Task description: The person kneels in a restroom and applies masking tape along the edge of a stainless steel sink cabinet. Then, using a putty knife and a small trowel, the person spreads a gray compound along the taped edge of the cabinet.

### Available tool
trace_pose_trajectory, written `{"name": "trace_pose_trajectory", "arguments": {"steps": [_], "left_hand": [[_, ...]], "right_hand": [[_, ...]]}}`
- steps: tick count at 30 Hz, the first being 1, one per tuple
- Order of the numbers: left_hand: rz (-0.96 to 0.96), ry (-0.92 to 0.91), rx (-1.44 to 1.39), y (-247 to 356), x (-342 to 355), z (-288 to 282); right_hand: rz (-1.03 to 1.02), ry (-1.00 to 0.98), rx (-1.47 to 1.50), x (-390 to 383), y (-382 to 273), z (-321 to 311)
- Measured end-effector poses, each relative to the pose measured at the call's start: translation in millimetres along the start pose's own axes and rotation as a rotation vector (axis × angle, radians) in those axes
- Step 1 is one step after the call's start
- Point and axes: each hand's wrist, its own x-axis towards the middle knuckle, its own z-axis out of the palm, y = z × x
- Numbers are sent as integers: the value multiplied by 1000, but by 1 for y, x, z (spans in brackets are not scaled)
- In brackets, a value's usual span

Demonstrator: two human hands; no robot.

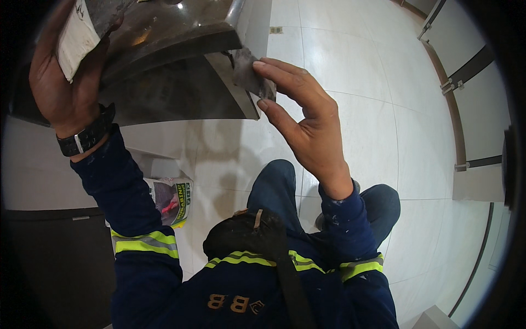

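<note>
My left hand (55, 90) is raised at the upper left, its fingers closed around a pale, stiff-looking piece (79, 41) with dark marks; its far end runs out of view. Beside it is the glossy dark countertop (181, 38) with a deep front edge. At the countertop's right corner, my right hand (315, 118) pinches a thin grey flat piece (252, 77) between thumb and fingers. This piece lies against or just in front of the corner; I cannot tell which. Its exact kind is unclear.
Below the countertop stands a printed plastic bag (172, 200), near my left forearm. A dark panel (49, 263) is at lower left. Pale tiles cover the floor (350, 66). White cubicle-like panels (476, 98) with brown edging line the right. My knees (276, 186) are bent below.
</note>
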Motion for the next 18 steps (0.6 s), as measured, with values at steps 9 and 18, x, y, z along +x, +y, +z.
{"name": "trace_pose_trajectory", "arguments": {"steps": [9, 18], "left_hand": [[1, 17, 25, 1, -1, 1], [29, 1, -40, -8, -1, 2]], "right_hand": [[77, -3, -102, -13, 7, -3], [152, 82, -206, -17, 3, -28]]}}
